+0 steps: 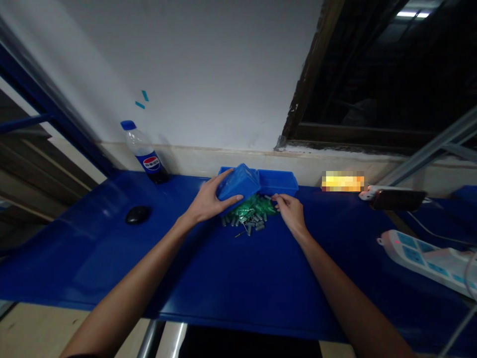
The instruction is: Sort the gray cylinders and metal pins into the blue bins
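My left hand is wrapped round a blue plastic bin, which is tipped over above a heap on the table. Beneath and in front of the bin lie green pieces, perhaps plastic, and small grey cylinders. Some thin metal pins or screws are scattered among them. At the heap's right side, my right hand has its fingertips pinched together; what they hold, if anything, is too small to make out. Just behind sits another open blue bin, against the wall. The tipped bin's inside is hidden.
A Pepsi bottle stands at the back left of the blue table, with a black computer mouse in front of it. To the right are a propped phone and a white power strip with cables. A wall and window close off the back.
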A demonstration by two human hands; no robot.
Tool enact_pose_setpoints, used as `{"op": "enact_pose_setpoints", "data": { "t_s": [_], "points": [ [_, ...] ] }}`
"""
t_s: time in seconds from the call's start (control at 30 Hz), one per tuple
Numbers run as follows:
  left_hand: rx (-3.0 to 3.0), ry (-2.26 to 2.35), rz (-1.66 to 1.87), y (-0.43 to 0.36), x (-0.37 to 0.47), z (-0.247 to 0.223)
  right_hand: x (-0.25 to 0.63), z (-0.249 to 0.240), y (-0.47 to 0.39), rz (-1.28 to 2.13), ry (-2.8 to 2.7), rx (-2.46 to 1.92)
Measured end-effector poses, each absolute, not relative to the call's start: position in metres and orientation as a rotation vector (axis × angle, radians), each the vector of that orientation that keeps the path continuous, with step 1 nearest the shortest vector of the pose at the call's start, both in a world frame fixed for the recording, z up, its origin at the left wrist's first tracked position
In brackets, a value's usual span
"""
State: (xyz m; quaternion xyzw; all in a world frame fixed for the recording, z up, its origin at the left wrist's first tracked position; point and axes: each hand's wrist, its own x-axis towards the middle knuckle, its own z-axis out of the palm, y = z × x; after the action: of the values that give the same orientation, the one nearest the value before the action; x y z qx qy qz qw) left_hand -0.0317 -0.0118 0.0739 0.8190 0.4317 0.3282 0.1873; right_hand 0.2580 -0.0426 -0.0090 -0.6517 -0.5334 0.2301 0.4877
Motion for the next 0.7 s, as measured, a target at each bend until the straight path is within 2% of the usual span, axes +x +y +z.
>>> {"op": "enact_pose_setpoints", "data": {
  "t_s": [0.13, 0.23, 0.43, 0.7],
  "points": [
    [2.067, 1.293, 1.060, -0.013, -0.040, 0.068, 0.258, -0.011, -0.042, 0.501, -1.192, -1.497],
    [1.886, 1.348, 1.185, -0.016, -0.043, 0.062, 0.243, 0.009, -0.048, 0.454, -1.256, -1.382],
    [1.638, 1.368, 1.425, -0.022, -0.050, 0.051, 0.176, 0.067, -0.045, 0.339, -1.943, -1.039],
    [1.505, 1.393, 1.655, -0.001, -0.081, 0.039, 0.107, 0.090, 0.032, 0.441, -2.379, -0.913]
  ]
}}
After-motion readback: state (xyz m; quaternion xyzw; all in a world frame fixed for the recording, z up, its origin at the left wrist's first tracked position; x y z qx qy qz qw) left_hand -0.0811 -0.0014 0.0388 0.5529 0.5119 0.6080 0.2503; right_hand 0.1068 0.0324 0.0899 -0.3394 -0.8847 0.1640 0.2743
